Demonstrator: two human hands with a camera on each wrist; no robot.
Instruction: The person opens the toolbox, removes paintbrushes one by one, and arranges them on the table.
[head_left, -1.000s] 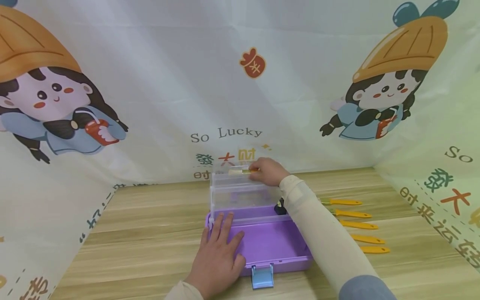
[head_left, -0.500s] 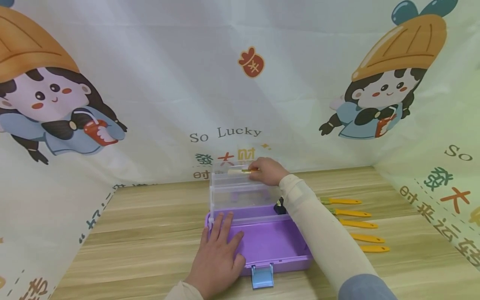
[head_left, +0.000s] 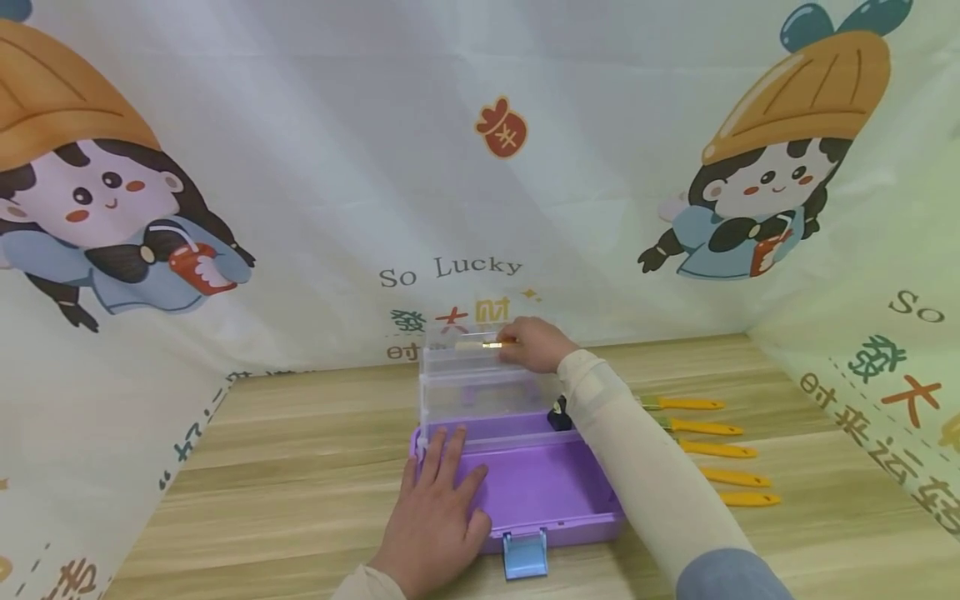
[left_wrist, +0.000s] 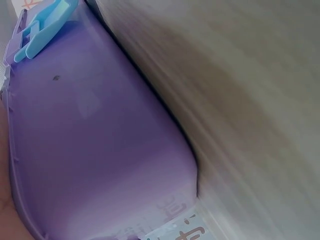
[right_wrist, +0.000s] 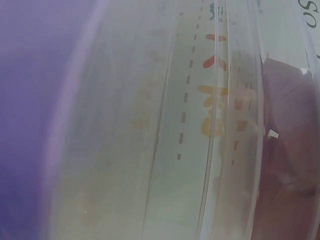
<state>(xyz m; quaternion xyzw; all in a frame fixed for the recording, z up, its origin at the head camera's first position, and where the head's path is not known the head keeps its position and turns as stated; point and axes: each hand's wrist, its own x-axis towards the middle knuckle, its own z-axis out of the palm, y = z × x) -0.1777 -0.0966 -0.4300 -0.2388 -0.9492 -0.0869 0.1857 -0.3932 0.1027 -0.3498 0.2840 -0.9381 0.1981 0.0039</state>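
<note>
A purple storage box [head_left: 543,479] with a blue latch [head_left: 525,554] stands open on the table. Raised clear trays [head_left: 487,392] rise at its back. My left hand [head_left: 438,517] rests on the box's left front with its fingers spread; a sliver of it shows in the left wrist view. My right hand [head_left: 540,343] pinches a paintbrush [head_left: 491,345] by its handle at the top clear tray, with the pale bristles pointing left. Through clear plastic, the right wrist view shows the right hand [right_wrist: 287,150] dimly; the brush cannot be made out there.
Several yellow-handled brushes [head_left: 708,429] lie right of the box, their heads partly hidden by my right arm. A small black object [head_left: 558,414] sits at the box's back right. A printed cloth [head_left: 337,208] hangs behind the wood-grain table [head_left: 300,467].
Both hands stay in place. The paintbrush looks slightly turned: its metal band glints more brightly and its bristles look thinner than before.
</note>
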